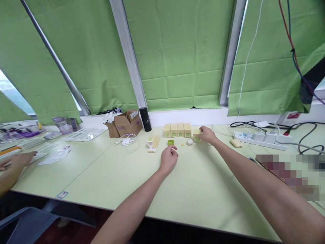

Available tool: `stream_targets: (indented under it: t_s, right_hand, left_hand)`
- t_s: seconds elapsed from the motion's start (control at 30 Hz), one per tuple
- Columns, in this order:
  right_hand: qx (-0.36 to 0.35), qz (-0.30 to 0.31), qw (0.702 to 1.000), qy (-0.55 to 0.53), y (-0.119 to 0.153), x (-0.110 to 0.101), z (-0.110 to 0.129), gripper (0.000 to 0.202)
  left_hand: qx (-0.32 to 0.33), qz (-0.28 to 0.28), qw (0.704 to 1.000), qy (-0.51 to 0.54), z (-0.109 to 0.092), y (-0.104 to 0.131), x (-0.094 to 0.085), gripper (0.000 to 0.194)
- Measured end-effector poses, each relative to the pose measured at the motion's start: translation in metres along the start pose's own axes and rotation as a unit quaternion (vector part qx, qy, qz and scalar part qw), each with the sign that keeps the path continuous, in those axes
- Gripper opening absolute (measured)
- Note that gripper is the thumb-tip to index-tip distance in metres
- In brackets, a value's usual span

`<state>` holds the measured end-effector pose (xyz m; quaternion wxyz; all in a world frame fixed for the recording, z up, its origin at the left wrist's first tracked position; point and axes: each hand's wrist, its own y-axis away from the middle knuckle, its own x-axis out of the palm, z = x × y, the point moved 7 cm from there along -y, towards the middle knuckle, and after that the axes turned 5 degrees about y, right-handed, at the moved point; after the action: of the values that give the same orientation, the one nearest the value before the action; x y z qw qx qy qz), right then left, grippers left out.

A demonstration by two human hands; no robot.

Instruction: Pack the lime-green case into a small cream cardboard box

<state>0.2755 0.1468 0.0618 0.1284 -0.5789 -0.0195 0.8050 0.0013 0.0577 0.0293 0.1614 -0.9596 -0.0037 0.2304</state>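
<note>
Your right hand [207,135] is stretched out over the pale green counter [198,193], fingers curled round a small cream cardboard box with a green label [197,135]; it grips the box by its right side while the box sits on the counter. Just to the left of that hand stands a row of four matching cream boxes [177,130], side by side and close to the box you hold. Your left hand [168,158] hovers low, loosely closed, fingertips pinched together; whether anything sits between them I cannot tell. Just beyond its fingertips lies a small green case [170,142], and between your two hands rest a tiny yellow piece [182,144] and a small white earbud-style case [189,142]. Left of your left hand an opened cream box [152,143] lies tipped over. Farther left stand a black cylindrical bottle [145,119] and a brown cardboard carton [125,124]. Beyond your right hand, a white power strip [261,139]. At the far left edge, another person's hand [21,159] rests on the counter.
</note>
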Motion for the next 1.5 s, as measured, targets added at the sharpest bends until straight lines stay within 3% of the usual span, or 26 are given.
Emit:
stream_targets:
  t_s: [0.1, 0.2, 0.3, 0.4, 0.5, 0.83, 1.17, 1.5]
  right_hand:
    - [0.001, -0.001, 1.0, 0.023, 0.001, 0.01, 0.001, 0.049]
    - [-0.016, -0.04, 0.998, 0.04, 0.012, 0.009, 0.004, 0.059]
    - [-0.081, -0.095, 0.989, 0.085, 0.03, 0.0, 0.016, 0.047]
    - [-0.182, -0.079, 0.969, 0.149, 0.048, 0.004, 0.033, 0.036]
    - [-0.188, -0.048, 0.966, 0.173, 0.054, 0.011, 0.039, 0.04]
    - [-0.145, -0.01, 0.974, 0.171, 0.027, 0.024, 0.037, 0.041]
    - [-0.132, 0.019, 0.978, 0.162, -0.002, 0.042, 0.036, 0.051]
    - [-0.131, 0.04, 0.982, 0.132, -0.021, 0.049, 0.036, 0.05]
  left_hand:
    - [0.002, 0.005, 1.0, -0.006, 0.001, 0.0, 0.001, 0.024]
    - [0.002, 0.006, 1.0, -0.012, 0.001, 0.001, 0.002, 0.023]
    - [0.006, 0.005, 1.0, -0.015, -0.001, 0.001, 0.002, 0.023]
    - [0.011, 0.009, 1.0, -0.014, -0.002, 0.001, 0.003, 0.023]
    - [0.013, 0.006, 1.0, -0.016, -0.002, 0.001, 0.003, 0.023]
    - [0.013, 0.012, 1.0, -0.018, -0.004, 0.002, 0.004, 0.028]
    - [0.013, 0.018, 1.0, -0.018, -0.002, 0.003, 0.007, 0.027]
    - [0.016, 0.019, 1.0, -0.015, 0.001, 0.003, 0.009, 0.022]
